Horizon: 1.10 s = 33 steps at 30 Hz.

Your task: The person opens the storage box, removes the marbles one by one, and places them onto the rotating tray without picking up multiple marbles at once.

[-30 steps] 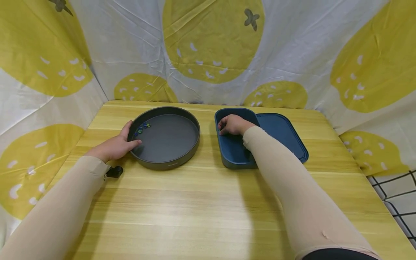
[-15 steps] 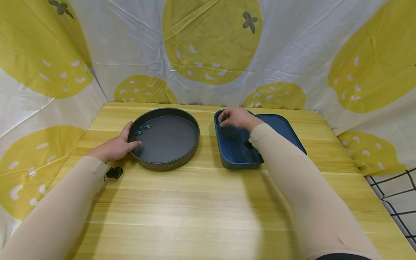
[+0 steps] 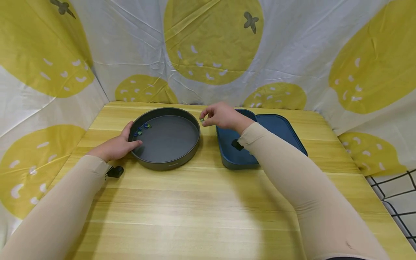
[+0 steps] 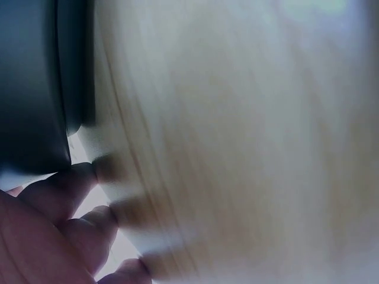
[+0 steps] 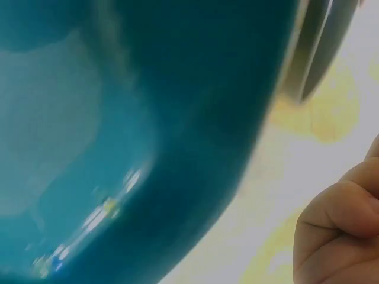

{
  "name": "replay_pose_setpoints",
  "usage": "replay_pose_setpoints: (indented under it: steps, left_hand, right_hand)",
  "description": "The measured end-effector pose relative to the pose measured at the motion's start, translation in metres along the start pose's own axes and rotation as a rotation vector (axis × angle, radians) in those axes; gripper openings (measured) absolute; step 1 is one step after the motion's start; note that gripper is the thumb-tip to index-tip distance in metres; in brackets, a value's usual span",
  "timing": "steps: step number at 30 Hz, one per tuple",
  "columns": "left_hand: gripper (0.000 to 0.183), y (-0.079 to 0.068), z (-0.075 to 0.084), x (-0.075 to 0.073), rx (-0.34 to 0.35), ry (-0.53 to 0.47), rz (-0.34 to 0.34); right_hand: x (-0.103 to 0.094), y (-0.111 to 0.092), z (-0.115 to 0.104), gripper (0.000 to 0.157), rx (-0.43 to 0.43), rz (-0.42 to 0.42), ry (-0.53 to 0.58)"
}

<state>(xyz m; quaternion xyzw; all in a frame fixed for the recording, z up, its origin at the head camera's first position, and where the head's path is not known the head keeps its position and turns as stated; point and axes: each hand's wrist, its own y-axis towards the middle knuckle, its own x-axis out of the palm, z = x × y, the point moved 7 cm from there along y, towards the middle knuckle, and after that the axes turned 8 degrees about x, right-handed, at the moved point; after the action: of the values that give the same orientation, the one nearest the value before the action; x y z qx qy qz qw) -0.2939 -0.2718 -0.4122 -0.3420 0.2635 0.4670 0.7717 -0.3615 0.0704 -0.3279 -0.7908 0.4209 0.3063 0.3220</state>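
Note:
My left hand holds the left rim of a round dark grey cake pan, thumb over the edge and fingers outside. Several small blue and green glass marbles lie inside, along its left wall. Between thumb and fingertips my right hand pinches a greenish marble, just right of the pan's rim. Under the right wrist is a deep blue rectangular container, partly hidden by the arm. A yellow-green marble and a blue one appear blurred inside it in the right wrist view.
A flat blue lid lies against the container's right side. The wooden table ends at the back near a fabric printed with yellow fruit. Black wire grid stands beyond the right edge.
My right hand has risen out of the blue container with a marble and moved left toward the pan. The left hand has stayed on the pan's rim.

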Motion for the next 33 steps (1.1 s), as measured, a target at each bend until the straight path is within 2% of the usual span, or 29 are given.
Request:
replay_pose_setpoints:
  steps: [6, 11, 33]
  left_hand:
    - [0.105, 0.0, 0.002, 0.0, 0.0, -0.004, 0.003]
    - [0.105, 0.0, 0.002, 0.0, -0.001, -0.003, 0.003]
    - [0.106, -0.001, 0.001, -0.001, -0.009, 0.028, 0.002]
  right_hand:
    - [0.024, 0.007, -0.028, 0.024, -0.058, -0.063, 0.018]
    - [0.035, 0.009, -0.041, 0.028, -0.101, -0.086, 0.005]
    - [0.04, 0.006, -0.047, 0.03, -0.11, -0.119, 0.032]
